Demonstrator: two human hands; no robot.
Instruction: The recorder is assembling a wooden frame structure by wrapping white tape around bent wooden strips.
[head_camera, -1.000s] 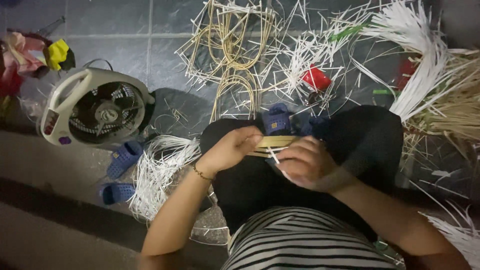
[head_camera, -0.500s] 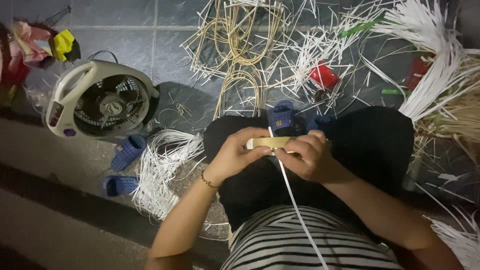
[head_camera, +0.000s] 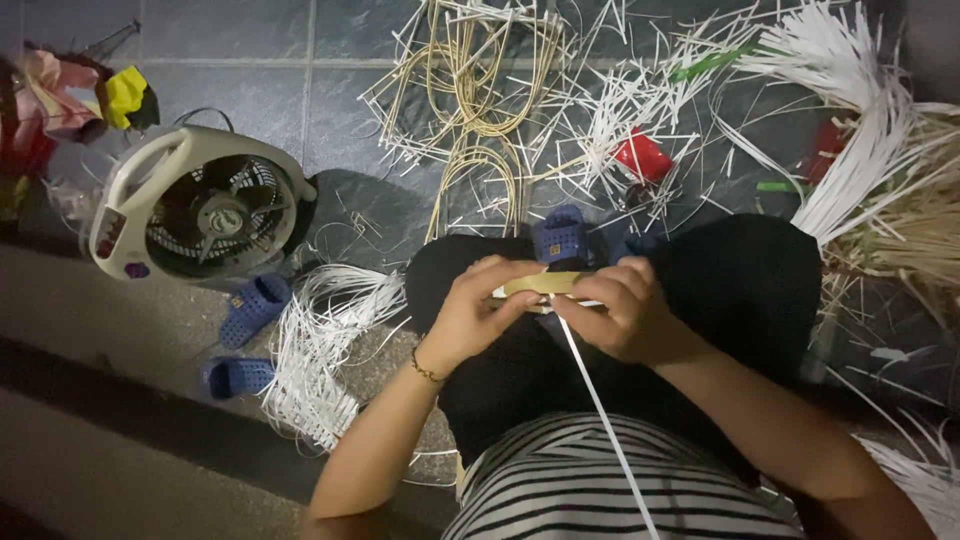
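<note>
Striped black-and-white fabric of the person's top (head_camera: 580, 490) is being seen nearest the camera, with a thin white strip (head_camera: 600, 410) being run across it, up toward the hands. Just above, over the dark lap (head_camera: 720, 300), a pale tan bundle of cane (head_camera: 540, 284) is being pinched at one end by the left hand (head_camera: 475, 310), fingers closed round it, while the other end is being clasped by the right hand (head_camera: 620, 310), which is also closed on the white strip where it meets the bundle. A thin bracelet (head_camera: 428, 370) is being worn on the left wrist.

Beside the left knee, a sheaf of white strips (head_camera: 320, 350) is being left lying on the floor, with two blue sandals (head_camera: 245, 340) just beside it. Another blue sandal (head_camera: 560, 236) is being shown just beyond the hands.

Further off, a white floor fan (head_camera: 195, 205) is being kept lying on its back on the grey tiles (head_camera: 230, 40). Loops of tan cane (head_camera: 480, 110) and scattered white offcuts (head_camera: 620, 100) are being spread across the tiles, a small red object (head_camera: 642, 155) among them. At the far right, a long bunch of white strips (head_camera: 860, 110) is being draped over straw-coloured stalks (head_camera: 920, 220). Crumpled pink and yellow cloth (head_camera: 85, 90) is being seen at the far left.
</note>
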